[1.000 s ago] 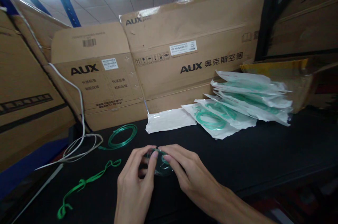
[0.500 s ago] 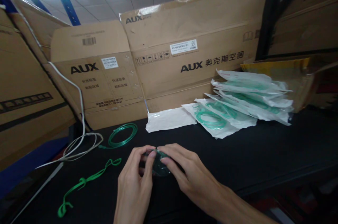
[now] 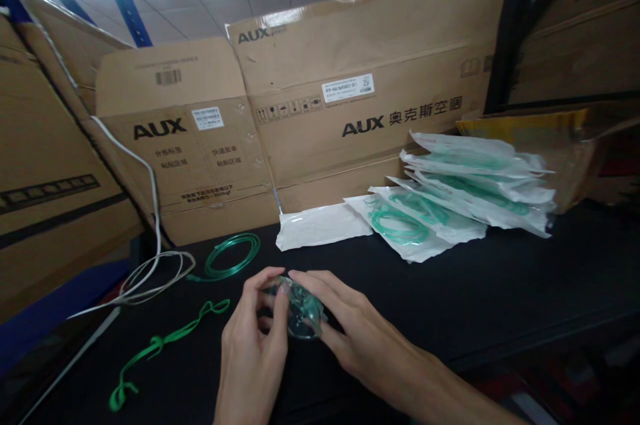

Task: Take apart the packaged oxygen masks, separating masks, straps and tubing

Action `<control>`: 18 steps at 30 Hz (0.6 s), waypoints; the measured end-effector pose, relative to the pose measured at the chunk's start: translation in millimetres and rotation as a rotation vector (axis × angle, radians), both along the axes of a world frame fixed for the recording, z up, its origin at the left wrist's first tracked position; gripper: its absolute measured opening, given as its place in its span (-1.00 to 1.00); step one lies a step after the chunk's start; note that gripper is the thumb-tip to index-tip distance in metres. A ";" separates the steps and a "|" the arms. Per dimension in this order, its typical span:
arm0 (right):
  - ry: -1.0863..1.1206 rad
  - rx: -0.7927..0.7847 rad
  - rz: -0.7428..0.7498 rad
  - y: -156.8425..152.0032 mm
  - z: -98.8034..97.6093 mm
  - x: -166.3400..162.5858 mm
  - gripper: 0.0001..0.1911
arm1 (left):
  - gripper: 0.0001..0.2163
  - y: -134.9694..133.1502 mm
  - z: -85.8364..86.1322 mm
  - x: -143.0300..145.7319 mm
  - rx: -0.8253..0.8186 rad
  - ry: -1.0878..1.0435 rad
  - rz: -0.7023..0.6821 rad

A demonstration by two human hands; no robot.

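Observation:
A clear green plastic mask (image 3: 301, 313) sits between both hands just above the black table (image 3: 500, 291). My left hand (image 3: 253, 351) curls round its left side with the fingers pinched on its rim. My right hand (image 3: 345, 328) holds its right side, fingers laid over the top. A coil of green tubing (image 3: 231, 255) lies behind the hands to the left. A green elastic strap (image 3: 163, 345) lies stretched out on the table at the left.
Sealed white packets with green tubing (image 3: 465, 195) are piled at the back right, one flat white packet (image 3: 323, 226) beside them. Brown AUX cardboard boxes (image 3: 350, 98) wall off the back. A white cable (image 3: 150, 271) loops at the left.
The mask has been turned and tilted up slightly in my fingers, and both hands have shifted a little to the left. Nothing else moved.

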State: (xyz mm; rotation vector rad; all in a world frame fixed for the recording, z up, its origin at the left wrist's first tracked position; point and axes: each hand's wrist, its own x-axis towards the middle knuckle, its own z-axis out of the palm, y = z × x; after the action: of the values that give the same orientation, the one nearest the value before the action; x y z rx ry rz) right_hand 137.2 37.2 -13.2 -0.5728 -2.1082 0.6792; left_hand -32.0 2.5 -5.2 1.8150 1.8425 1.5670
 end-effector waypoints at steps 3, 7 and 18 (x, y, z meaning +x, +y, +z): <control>0.064 0.018 -0.017 0.4 0.6 -0.2 -0.43 | -0.68 0.7 3.0 0.3 -0.020 0.018 0.042; 0.130 0.069 -0.047 0.7 -0.1 -1.0 -0.52 | -0.69 1.6 5.4 -1.2 -0.099 0.077 0.046; 0.112 -0.014 -0.070 -8.8 9.0 3.7 -0.58 | -0.73 -0.8 5.3 -2.4 -0.164 0.285 -0.076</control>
State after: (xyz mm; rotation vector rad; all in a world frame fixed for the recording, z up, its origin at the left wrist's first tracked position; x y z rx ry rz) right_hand 140.9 28.4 -4.3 -0.5998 -1.9721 0.6710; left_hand -34.4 1.7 0.2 2.0904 1.9217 1.1436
